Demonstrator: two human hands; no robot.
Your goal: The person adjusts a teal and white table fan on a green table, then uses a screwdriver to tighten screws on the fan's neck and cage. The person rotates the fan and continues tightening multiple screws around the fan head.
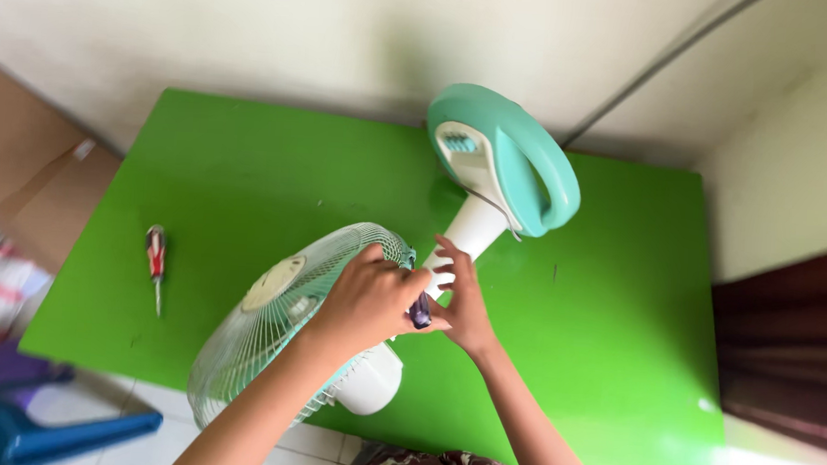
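A small desk fan lies tipped on the green table (248, 158). Its white wire grille with a teal rim (272, 315) hangs over the near edge. Its teal and white round base (512, 157) stands up at the far side, joined by a white neck (470, 235). My left hand (367, 301) reaches over the grille's rim and grips a small dark tool handle (421, 311) near the neck joint. My right hand (462, 296) rests against the white neck and touches the same dark handle from the other side. The white motor housing (373, 381) shows below my left wrist.
A screwdriver with a red handle (155, 261) lies on the table's left part. A cardboard box (30, 170) stands to the left, a blue plastic stool (7, 423) at lower left. Pale walls are behind, a dark curtain (794, 347) at right.
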